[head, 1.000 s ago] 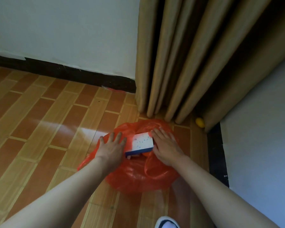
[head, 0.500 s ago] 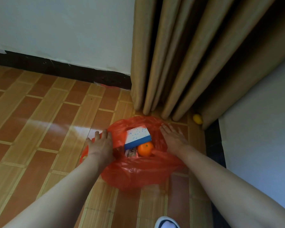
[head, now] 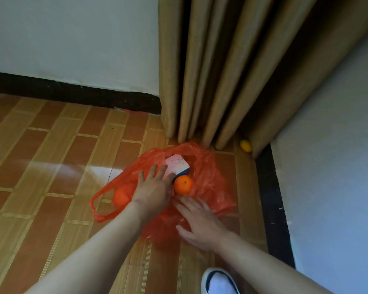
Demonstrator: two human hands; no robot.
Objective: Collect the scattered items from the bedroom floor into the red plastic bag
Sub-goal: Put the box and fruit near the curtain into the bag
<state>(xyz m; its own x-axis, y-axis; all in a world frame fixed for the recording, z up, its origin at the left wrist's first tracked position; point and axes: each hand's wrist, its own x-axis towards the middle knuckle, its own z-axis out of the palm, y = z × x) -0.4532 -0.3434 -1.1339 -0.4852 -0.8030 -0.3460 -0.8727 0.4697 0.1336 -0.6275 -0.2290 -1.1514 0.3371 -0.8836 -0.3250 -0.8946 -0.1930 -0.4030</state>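
Observation:
The red plastic bag [head: 208, 179] lies spread on the wooden floor below the curtain. In its mouth sit a white and blue dotted box [head: 177, 164] and an orange [head: 183, 184]. A second orange shape [head: 120, 196] shows through the bag's left side near the handle loop. My left hand [head: 154, 190] lies flat with fingers apart over the bag's mouth, fingertips touching the box. My right hand [head: 200, 224] rests open on the bag's near side, fingers spread just below the orange. A small yellow fruit [head: 245, 146] lies on the floor by the curtain's foot.
Tan curtain folds [head: 210, 71] hang down to the floor right behind the bag. A white wall with a black skirting [head: 72, 94] runs along the back, and a pale panel [head: 331, 166] closes the right. My shoe tip [head: 220, 282] shows at the bottom edge.
My left hand has moved right, from the bag's left rim onto its mouth and the box. My right hand has drawn back from the far right rim to the near side.

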